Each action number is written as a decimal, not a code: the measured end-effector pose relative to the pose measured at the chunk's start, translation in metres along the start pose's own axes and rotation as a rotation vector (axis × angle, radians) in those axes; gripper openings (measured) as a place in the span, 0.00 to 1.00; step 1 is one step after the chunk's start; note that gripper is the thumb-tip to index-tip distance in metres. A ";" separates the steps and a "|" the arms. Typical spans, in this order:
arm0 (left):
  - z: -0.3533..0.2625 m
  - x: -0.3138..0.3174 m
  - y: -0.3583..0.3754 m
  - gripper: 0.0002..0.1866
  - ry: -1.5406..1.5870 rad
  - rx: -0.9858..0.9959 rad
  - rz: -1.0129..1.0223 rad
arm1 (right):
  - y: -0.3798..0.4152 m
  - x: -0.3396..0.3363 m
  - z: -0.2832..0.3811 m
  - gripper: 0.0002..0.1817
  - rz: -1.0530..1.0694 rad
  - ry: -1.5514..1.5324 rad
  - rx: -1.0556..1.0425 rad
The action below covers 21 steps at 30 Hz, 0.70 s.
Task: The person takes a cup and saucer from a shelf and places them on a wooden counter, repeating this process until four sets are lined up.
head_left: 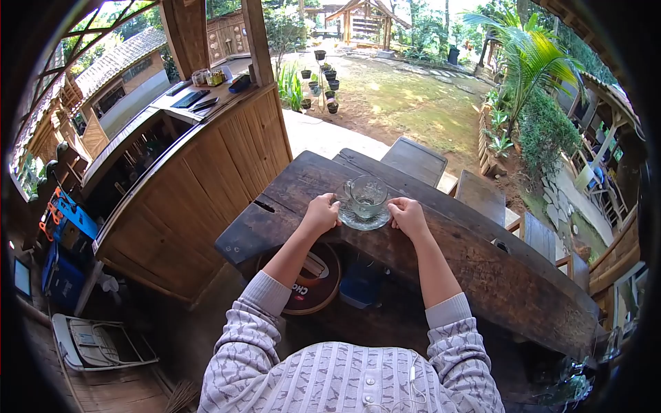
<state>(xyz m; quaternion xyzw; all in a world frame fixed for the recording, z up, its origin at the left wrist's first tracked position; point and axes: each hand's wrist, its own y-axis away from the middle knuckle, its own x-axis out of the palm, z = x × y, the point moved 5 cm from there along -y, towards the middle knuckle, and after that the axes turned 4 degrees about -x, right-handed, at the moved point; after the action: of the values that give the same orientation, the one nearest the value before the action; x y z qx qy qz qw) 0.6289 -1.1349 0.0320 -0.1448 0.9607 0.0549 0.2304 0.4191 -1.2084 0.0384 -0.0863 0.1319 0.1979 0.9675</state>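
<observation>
A clear glass cup stands upright on a clear glass saucer, over the dark wooden table. At the saucer's left edge my left hand is closed, fingers pinching the rim. My right hand grips the opposite edge the same way, with the thumb toward the rim. Both forearms reach forward across the near side of the table, and the cup sits between the two hands. The fingertips are partly hidden behind my knuckles.
Wooden stools line the table's far side. A wooden counter with a tablet and jars stands at left. Below the tabletop are a round brown lettered object and a blue container. A folding chair is at lower left.
</observation>
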 end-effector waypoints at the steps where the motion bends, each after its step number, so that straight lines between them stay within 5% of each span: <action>1: 0.001 0.000 0.000 0.19 0.007 -0.003 0.006 | 0.000 0.000 -0.001 0.10 0.000 0.000 -0.001; 21: 0.002 -0.013 0.042 0.22 0.047 0.017 -0.148 | 0.033 -0.006 0.009 0.15 -0.228 -0.036 -0.087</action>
<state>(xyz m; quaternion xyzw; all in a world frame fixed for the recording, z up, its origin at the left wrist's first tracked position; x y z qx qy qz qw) 0.6284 -1.0908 0.0375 -0.2148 0.9529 0.0262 0.2125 0.4022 -1.1782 0.0453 -0.1389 0.0950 0.0938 0.9813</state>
